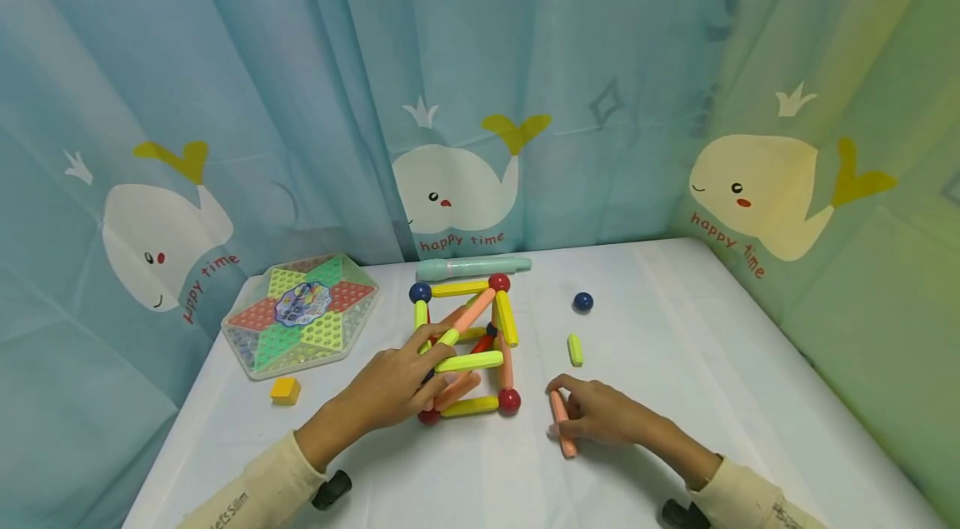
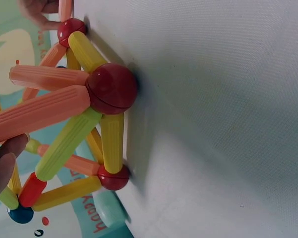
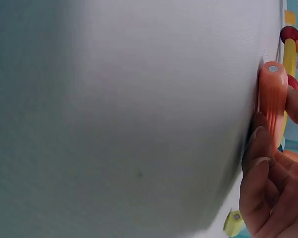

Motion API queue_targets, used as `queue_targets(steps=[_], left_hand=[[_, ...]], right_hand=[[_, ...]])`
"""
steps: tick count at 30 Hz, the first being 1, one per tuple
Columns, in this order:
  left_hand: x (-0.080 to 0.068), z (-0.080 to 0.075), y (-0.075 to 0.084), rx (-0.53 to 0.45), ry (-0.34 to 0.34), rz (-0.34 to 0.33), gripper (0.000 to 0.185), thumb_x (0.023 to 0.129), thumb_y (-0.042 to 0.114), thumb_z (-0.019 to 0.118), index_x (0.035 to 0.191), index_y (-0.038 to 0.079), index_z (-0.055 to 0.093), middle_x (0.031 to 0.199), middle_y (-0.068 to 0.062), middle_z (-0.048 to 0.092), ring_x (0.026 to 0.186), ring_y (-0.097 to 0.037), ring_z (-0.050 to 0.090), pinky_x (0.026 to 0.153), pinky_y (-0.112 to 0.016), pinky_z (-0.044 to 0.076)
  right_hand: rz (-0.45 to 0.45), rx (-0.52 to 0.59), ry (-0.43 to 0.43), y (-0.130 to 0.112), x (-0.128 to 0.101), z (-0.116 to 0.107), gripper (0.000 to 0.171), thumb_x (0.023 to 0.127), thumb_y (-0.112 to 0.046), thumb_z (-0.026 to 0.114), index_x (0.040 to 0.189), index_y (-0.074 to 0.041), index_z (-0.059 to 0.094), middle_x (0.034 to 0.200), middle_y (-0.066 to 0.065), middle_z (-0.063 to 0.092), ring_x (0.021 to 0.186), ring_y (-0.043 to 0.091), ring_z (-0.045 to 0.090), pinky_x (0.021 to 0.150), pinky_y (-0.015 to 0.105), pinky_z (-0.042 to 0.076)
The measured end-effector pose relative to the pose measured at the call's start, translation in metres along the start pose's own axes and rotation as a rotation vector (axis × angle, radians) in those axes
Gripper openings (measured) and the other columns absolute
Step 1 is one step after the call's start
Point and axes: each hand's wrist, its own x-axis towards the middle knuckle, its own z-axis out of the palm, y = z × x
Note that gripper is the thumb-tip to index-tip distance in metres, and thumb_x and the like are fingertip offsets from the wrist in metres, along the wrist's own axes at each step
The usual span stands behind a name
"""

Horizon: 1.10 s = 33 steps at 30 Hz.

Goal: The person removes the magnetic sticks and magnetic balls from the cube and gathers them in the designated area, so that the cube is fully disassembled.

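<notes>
two hands (image 1: 397, 387), one loose blue ball (image 1: 582, 301), two loose sticks (image 1: 574, 349), perhaps more hidden.

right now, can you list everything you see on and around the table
rod-and-ball frame: one, yellow, orange and green rods joined by red and dark blue balls, table centre
loose orange rod: one, orange, lying on the table right of the frame
loose green rod: one, yellow-green, right of the frame
loose ball: one, dark blue, behind the green rod
pen-shaped tube: one, teal, at the table's back edge
checkers board: one, multicolour hexagon, left side
small block: one, yellow, in front of the board
table: one, white
curtain: blue-green, whale print, behind
left hand: one, grips the frame
right hand: one, pinches the loose orange rod
</notes>
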Motion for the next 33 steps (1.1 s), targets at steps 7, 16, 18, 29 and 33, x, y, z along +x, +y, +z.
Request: queue_targets(steps=[7, 16, 18, 29, 33], left_hand=[[0.0, -0.0003, -0.0004, -0.008, 0.001, 0.002, 0.023, 0.102, 0.032, 0.058, 0.122, 0.022, 0.061, 0.144, -0.007, 0.05, 0.054, -0.003, 0.042, 0.057, -0.019, 0.044], [0.0001, 0.0004, -0.0007, -0.018, 0.0, -0.003, 0.023, 0.102, 0.032, 0.059, 0.122, 0.022, 0.061, 0.144, -0.007, 0.05, 0.053, -0.002, 0.041, 0.057, -0.018, 0.043], [0.0003, 0.0006, -0.0008, -0.016, 0.001, -0.001, 0.023, 0.102, 0.032, 0.058, 0.121, 0.021, 0.061, 0.144, -0.007, 0.05, 0.053, -0.002, 0.041, 0.056, -0.018, 0.043], [0.0005, -0.0002, 0.0, -0.012, -0.013, -0.007, 0.023, 0.102, 0.033, 0.057, 0.122, 0.021, 0.062, 0.146, -0.007, 0.049, 0.054, -0.003, 0.043, 0.056, -0.018, 0.043], [0.0003, 0.0002, -0.0005, -0.011, -0.011, -0.008, 0.022, 0.103, 0.033, 0.057, 0.121, 0.021, 0.061, 0.146, -0.007, 0.048, 0.056, -0.004, 0.044, 0.057, -0.019, 0.044]], right_hand=[[0.024, -0.007, -0.033, -0.0006, 0.0, -0.0014, 0.063, 0.085, -0.032, 0.08, 0.136, -0.008, 0.052, 0.082, -0.006, 0.06, 0.071, 0.008, 0.053, 0.061, 0.024, 0.042], [-0.031, 0.023, -0.1, 0.003, -0.0025, -0.005, 0.087, 0.072, -0.03, 0.091, 0.141, -0.009, 0.044, 0.089, -0.005, 0.06, 0.074, 0.006, 0.055, 0.066, 0.024, 0.045], [-0.046, 0.037, -0.108, 0.0035, -0.0028, -0.0046, 0.086, 0.072, -0.029, 0.091, 0.142, -0.009, 0.044, 0.09, -0.005, 0.06, 0.075, 0.006, 0.055, 0.066, 0.024, 0.046], [-0.066, 0.024, -0.101, 0.0028, -0.001, 0.0006, 0.088, 0.073, -0.034, 0.09, 0.142, -0.007, 0.044, 0.091, -0.006, 0.061, 0.074, 0.003, 0.055, 0.067, 0.023, 0.047], [-0.059, 0.038, -0.109, 0.002, -0.0007, 0.0015, 0.091, 0.072, -0.033, 0.091, 0.143, -0.006, 0.041, 0.092, -0.005, 0.061, 0.074, 0.004, 0.057, 0.068, 0.023, 0.047]])
